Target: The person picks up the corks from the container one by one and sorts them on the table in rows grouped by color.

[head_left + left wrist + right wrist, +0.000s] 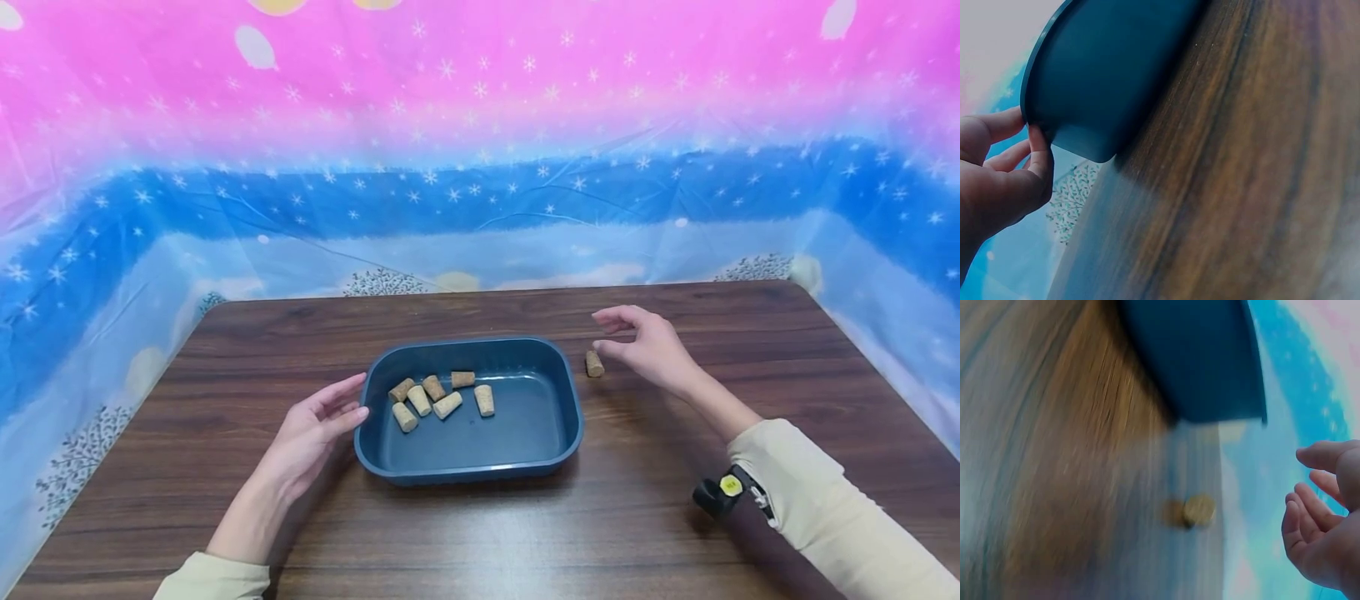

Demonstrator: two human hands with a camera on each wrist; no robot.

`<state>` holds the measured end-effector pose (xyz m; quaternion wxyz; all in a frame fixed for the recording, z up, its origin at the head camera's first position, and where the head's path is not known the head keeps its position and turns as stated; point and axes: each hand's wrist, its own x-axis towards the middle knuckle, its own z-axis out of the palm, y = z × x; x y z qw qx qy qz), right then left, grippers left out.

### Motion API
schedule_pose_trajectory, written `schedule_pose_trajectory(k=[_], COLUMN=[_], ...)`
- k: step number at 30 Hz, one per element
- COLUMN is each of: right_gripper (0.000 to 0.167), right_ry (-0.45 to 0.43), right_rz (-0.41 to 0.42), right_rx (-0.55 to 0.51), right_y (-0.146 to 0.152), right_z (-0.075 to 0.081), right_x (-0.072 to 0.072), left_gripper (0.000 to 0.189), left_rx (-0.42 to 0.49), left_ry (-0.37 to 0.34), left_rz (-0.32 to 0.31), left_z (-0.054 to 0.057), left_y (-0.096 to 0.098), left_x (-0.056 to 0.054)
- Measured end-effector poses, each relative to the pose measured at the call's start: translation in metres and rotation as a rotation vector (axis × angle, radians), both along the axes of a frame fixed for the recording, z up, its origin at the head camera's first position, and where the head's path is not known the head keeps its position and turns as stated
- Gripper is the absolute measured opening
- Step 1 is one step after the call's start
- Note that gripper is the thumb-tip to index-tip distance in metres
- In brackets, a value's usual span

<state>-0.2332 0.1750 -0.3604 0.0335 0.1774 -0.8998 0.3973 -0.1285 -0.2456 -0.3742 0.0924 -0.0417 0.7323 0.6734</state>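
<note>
A dark blue plastic basin [517, 433] stands on the table with several tapered corks [447, 406] lying in its left half and middle. My left hand [315, 429] is at the basin's left end, its thumb and fingertips touching the rim. In the left wrist view, those fingertips meet the basin's corner [1079, 119]. One more cork [595, 364] stands on the table just right of the basin. Close beside and over that cork is my right hand [648, 346], thumb and fingers apart and holding nothing. The right wrist view shows the single cork [1200, 510] apart from the fingers.
The dark wood-grain table [465, 533] ends in a straight far edge behind the basin. A pink and blue snowflake-printed cloth [450, 192] hangs around the back and sides. A black strap with a small camera [720, 496] is on the right wrist.
</note>
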Motion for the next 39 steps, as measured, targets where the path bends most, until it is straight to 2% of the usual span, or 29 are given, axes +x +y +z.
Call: schedule_pose_trajectory(k=[5,11,18,25,39], right_gripper=[0.037,0.038,0.038,0.037,0.037], right_ry=[-0.014,-0.02,-0.15,-0.225,-0.154], right_rz=[0.05,0.129,0.139,0.099,0.045], right_rx=[0.009,0.058,0.016,0.053,0.28], right_y=[-0.028,-0.061,-0.094,-0.125,-0.166], right_z=[0.02,0.033,0.038,0.032,0.009], right_x=[0.013,0.017,0.021,0.025,0.032], left_gripper=[0.06,0.059,0.057,0.06,0.056], left_rx=[0.012,0.018,0.009,0.015,0.027], left_ry=[-0.001,0.007,0.013,0.003,0.007], left_rz=[0.002,0.007,0.004,0.01,0.011], left_z=[0.001,0.0,0.0,0.0,0.0], left_y=[0.0,0.002,0.003,0.001,0.002], left_x=[0.0,-0.001,-0.001,0.0,-0.001])
